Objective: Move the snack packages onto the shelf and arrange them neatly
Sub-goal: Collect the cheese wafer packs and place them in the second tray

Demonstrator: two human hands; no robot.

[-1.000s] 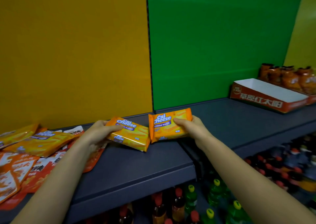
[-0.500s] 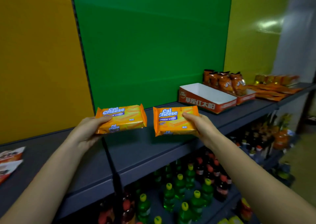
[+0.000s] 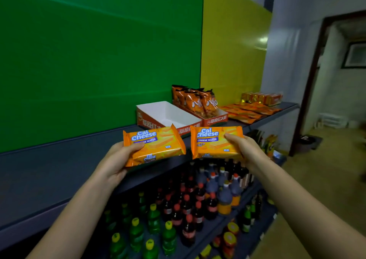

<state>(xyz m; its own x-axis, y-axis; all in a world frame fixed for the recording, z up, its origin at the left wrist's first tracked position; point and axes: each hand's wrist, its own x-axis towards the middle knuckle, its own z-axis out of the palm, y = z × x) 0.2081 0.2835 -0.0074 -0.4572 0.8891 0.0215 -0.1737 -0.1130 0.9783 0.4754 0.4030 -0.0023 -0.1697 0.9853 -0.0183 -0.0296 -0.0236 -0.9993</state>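
I have a wafer pack [image 3: 153,147] clamped in my left hand [image 3: 113,162] and a second pack [image 3: 214,142] pinched in my right hand [image 3: 244,150], both in the air over the shelf [image 3: 59,171] edge. Just beyond them sits an empty tray [image 3: 164,114]. I'd carry both forward level, labels facing me, and set them down side by side.

We see two orange Cal Cheese wafer packs held side by side above the dark shelf [image 3: 59,171]. The left pack [image 3: 156,147] tilts; the right pack [image 3: 213,143] sits squarer.
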